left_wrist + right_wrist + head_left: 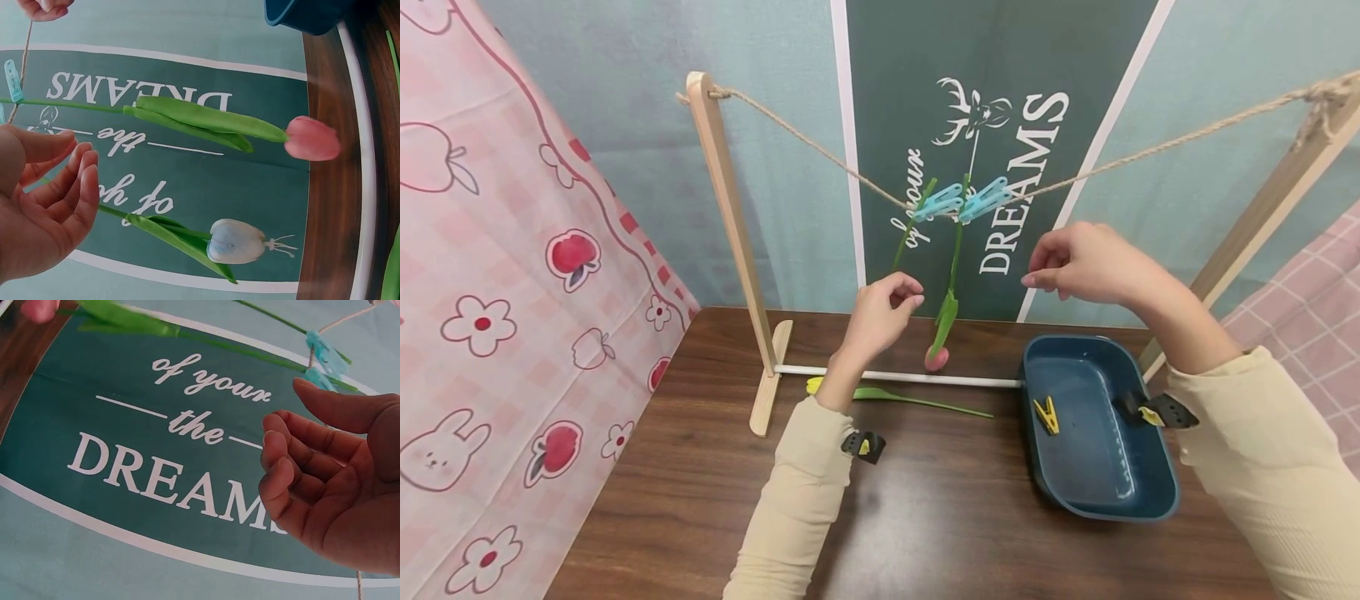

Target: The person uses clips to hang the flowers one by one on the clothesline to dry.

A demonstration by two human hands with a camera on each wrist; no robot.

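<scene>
Two tulips hang head down from a rope point(805, 137), each stem clipped by a light blue clothespin. The right clothespin point(987, 200) grips the pink tulip point(312, 139); the left clothespin point(942, 202) grips the pale blue-white tulip point(236, 241), whose bloom is behind my left hand in the head view. My left hand point(880, 317) is beside the hanging stems, fingers loosely bent, holding nothing. To the right of the pink tulip, my right hand point(1086, 262) is raised with relaxed, bent fingers and nothing in them. A yellow tulip point(880, 393) lies on the table, partly behind my left forearm.
The rope sags between two wooden posts point(730, 217), joined low down by a white rod point(940, 379). At the right of the brown table point(925, 517) stands a dark blue basin point(1097, 507) with a yellow clothespin point(1047, 415) inside. Printed curtains hang behind and at the sides.
</scene>
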